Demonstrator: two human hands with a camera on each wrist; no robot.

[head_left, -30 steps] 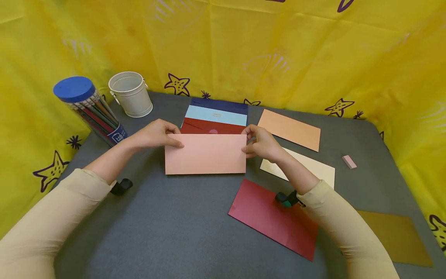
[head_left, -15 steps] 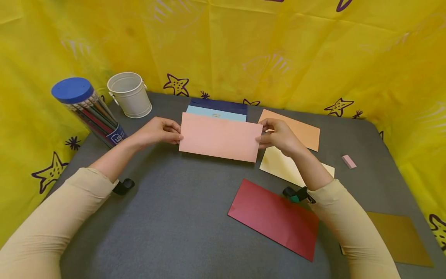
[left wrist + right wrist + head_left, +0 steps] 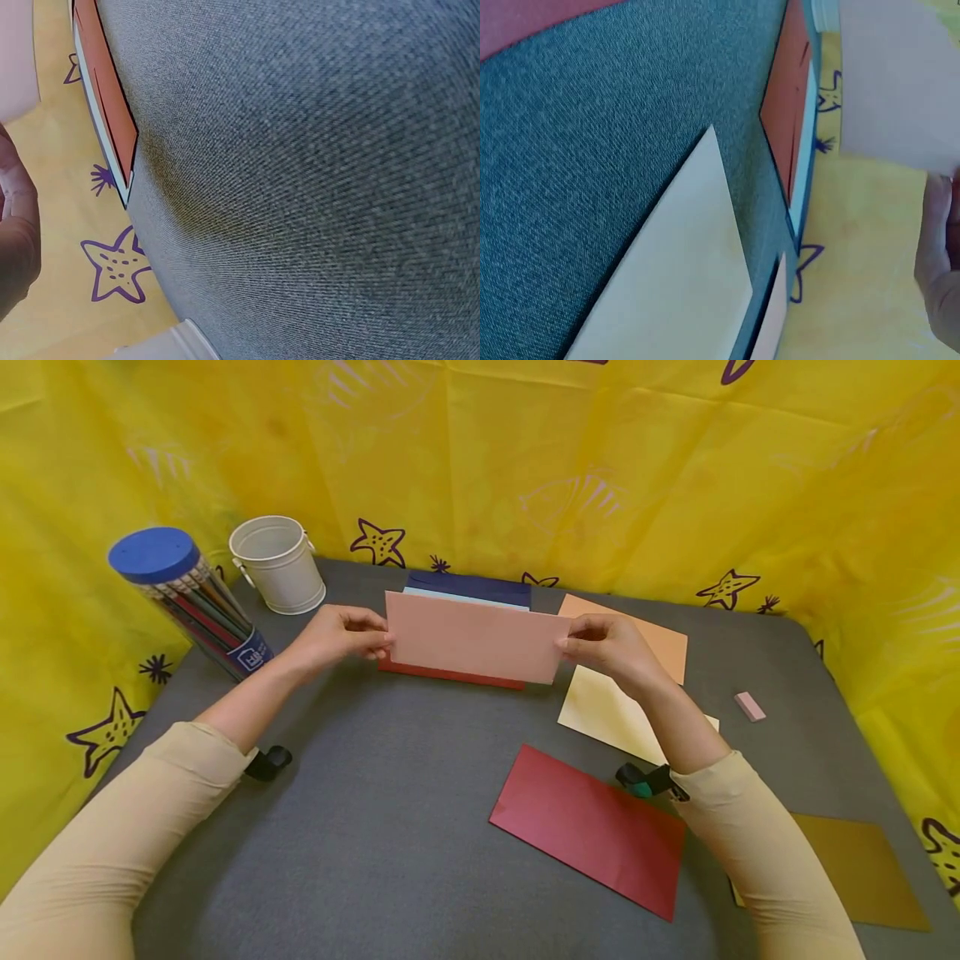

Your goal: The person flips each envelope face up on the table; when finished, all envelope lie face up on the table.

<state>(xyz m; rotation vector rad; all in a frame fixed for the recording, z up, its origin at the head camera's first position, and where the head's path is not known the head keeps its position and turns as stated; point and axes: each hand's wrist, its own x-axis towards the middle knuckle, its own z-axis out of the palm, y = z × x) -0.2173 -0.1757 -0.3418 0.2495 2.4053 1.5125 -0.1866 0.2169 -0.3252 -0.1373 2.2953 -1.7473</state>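
Both hands hold a pale pink envelope [image 3: 478, 638] by its short ends, raised in the air and tilted. My left hand [image 3: 341, 637] pinches its left end between thumb and fingers; my right hand [image 3: 611, 647] pinches the right end. Behind and beneath it lies a stack of envelopes: a red one [image 3: 450, 676] in front, a light blue one [image 3: 97, 112] and a navy one [image 3: 468, 585] at the back. In the head view the pink envelope covers most of this stack. Both wrist views show it clear of the table.
To the right lie an orange envelope [image 3: 660, 645], a cream envelope [image 3: 607, 710], a dark red envelope [image 3: 585, 831], an olive-gold one [image 3: 870, 877] and a pink eraser [image 3: 749, 707]. At the back left stand a white bucket [image 3: 279, 568] and a blue-lidded tub of pencils [image 3: 191, 602].
The pink envelope has been lifted up and to the right, tilting as it went, and now hangs over the stack. Both hands rose with it, the right one moving further right.
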